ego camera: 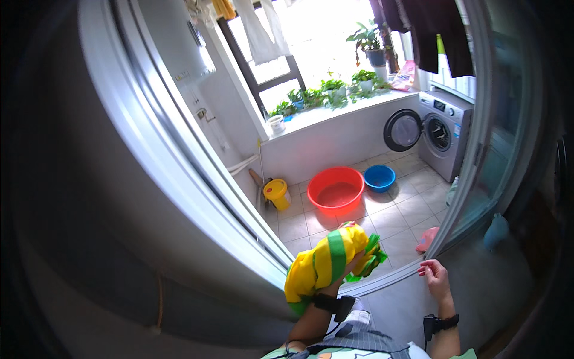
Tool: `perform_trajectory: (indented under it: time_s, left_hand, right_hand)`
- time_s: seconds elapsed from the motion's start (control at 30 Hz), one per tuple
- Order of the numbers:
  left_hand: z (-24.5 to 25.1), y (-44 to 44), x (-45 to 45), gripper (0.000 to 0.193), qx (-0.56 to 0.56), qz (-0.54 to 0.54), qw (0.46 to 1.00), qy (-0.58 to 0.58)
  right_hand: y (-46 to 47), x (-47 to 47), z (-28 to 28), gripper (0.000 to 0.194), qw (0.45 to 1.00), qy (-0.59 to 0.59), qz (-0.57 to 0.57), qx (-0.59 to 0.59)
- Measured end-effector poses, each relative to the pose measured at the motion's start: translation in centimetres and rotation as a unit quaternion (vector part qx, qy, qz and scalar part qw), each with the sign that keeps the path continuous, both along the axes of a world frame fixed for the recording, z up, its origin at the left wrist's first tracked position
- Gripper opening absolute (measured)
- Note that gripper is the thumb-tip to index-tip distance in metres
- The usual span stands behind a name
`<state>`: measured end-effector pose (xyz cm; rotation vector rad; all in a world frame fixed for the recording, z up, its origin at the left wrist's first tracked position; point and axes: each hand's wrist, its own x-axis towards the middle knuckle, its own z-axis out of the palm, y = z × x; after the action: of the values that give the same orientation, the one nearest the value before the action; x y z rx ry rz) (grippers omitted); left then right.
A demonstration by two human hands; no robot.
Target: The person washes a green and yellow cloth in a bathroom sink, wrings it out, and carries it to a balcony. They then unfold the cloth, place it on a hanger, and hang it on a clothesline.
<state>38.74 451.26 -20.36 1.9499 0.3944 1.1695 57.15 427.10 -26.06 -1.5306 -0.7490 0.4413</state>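
A yellow-and-green striped cloth bundle (329, 256), perhaps a garment, is draped over my left forearm and gathered at my left hand (349, 224). The cloth hides most of that hand; a few fingertips show at its far edge. More yellow and bright green material (371, 260) hangs on the right side of the wrist. My right hand (435, 279) is held out over the grey floor by the door track, fingers loosely curled, holding nothing. Beyond the threshold, a large red plastic tub (336, 190) stands on the tiles with a smaller blue basin (379, 178) beside it.
A front-loading washing machine (444, 132) with its round door (403, 130) swung wide stands at the back right. A yellow bucket (277, 194) is at left. Sliding-door frames (193, 170) flank the doorway; a pink bag (427, 239) lies by the right one. Potted plants (334, 87) line the sill.
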Motion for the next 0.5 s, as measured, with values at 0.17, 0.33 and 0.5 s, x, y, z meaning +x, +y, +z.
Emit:
perform_trajectory:
  time_s: [0.17, 0.33, 0.5]
  left_hand:
    - [-1.1, 9.4, 7.1, 0.059, -0.113, -0.004, 0.994, 0.004]
    - [0.2, 19.2, 10.2, 0.057, -0.117, 0.011, 0.993, -0.025]
    - [0.1, 31.1, 10.4, 0.058, -0.024, 0.105, 0.993, -0.037]
  right_hand:
    - [5.8, 4.4, -3.5, 0.012, 0.996, 0.069, 0.017, -0.059]
    - [10.2, 10.1, -7.0, 0.016, 0.982, 0.114, 0.018, -0.15]
    - [23.1, 19.5, -11.1, 0.014, 0.975, 0.174, 0.018, -0.137]
